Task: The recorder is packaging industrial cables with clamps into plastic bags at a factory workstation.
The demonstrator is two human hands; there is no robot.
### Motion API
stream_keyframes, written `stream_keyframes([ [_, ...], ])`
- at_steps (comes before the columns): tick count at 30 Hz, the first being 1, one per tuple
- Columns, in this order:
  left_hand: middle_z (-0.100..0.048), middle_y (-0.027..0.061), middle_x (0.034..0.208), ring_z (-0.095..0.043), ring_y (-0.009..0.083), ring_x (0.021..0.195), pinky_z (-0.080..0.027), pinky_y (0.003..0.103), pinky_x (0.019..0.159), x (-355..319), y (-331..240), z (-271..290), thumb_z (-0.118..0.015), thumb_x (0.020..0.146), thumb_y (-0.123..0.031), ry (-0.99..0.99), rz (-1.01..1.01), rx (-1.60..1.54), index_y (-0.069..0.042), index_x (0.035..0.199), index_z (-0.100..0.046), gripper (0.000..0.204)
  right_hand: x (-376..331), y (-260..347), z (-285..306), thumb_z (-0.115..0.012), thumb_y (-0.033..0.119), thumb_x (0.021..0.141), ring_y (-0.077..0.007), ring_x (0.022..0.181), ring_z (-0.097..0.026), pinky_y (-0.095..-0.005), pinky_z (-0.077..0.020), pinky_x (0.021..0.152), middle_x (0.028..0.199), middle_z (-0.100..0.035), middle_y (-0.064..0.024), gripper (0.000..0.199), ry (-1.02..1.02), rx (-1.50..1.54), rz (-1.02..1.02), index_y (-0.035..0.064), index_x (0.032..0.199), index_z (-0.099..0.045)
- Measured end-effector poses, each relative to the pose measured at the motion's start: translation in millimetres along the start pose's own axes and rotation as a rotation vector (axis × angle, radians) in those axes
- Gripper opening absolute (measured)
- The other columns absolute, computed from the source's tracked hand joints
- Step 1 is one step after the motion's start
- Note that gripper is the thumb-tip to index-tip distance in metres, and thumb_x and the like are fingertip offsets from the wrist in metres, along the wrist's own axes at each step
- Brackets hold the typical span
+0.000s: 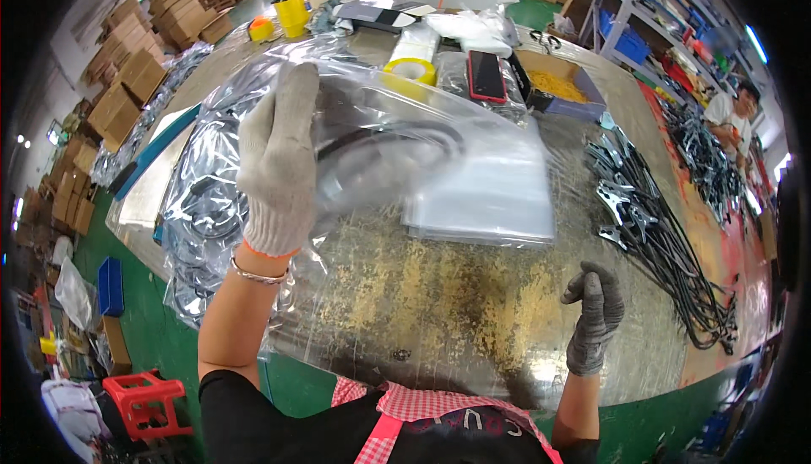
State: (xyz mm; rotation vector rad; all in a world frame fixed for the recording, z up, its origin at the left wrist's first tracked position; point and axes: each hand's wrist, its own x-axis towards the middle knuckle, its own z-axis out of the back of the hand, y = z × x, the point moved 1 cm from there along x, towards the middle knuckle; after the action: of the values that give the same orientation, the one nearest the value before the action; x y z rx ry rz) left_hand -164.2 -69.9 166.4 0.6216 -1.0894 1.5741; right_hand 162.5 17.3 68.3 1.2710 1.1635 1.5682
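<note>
1. Clear, thin, glossy plastic bag (405, 105): creased, film spread slantwise ahead of you, extending rightward from your left hand (280, 156).
2. Dark, slender, curved cable (368, 133): bent in a broad loop, blurred, visible through the film to your left hand's right; you cannot tell whether it lies inside or behind.

The pale-gloved left hand (283, 151), left of centre, points its fingers toward the top, the left forearm (236, 312) rising from lower left. The grey-gloved right hand (596, 312), lower right, has its fingers loosely bent.
</note>
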Motion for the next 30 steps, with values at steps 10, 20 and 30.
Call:
stream_keyframes([
  [10, -0.052, 0.0158, 0.122, -0.050, 0.0360, 0.112, -0.042, 0.042, 0.097, -89, 48, -117, -0.070, 0.073, -0.028, 0.759, -0.151, 0.118, -0.008, 0.110, -0.057, 0.044, -6, -49, 9, -0.056, 0.017, 0.093, -0.0103, 0.075, -0.057, -0.0253, -0.0474, 0.071, 0.082, -0.061, -0.0037, 0.020, 0.239, -0.127, -0.170, 0.0026, 0.105, -0.062],
  [20, -0.052, 0.0192, 0.118, -0.055, 0.0365, 0.099, -0.045, 0.045, 0.085, -73, 140, -157, -0.056, 0.085, -0.031, 0.642, -0.090, 0.549, -0.008, 0.109, -0.056, 0.034, -18, -128, 83, -0.058, 0.018, 0.090, -0.0191, 0.078, -0.062, -0.0297, -0.0486, 0.070, 0.085, -0.064, -0.0105, 0.018, -0.022, -0.488, -0.093, 0.0044, 0.101, -0.063],
  [30, -0.048, 0.0259, 0.127, -0.047, 0.0416, 0.114, -0.036, 0.048, 0.098, -99, 101, -143, -0.051, 0.090, -0.022, 0.491, -0.165, 0.499, 0.001, 0.123, -0.049, 0.041, 65, -164, 165, -0.063, 0.023, 0.081, -0.0308, 0.107, -0.050, -0.0419, -0.0399, 0.088, 0.116, -0.055, -0.0117, 0.044, -0.675, -1.067, 0.118, 0.0124, 0.122, -0.053],
])
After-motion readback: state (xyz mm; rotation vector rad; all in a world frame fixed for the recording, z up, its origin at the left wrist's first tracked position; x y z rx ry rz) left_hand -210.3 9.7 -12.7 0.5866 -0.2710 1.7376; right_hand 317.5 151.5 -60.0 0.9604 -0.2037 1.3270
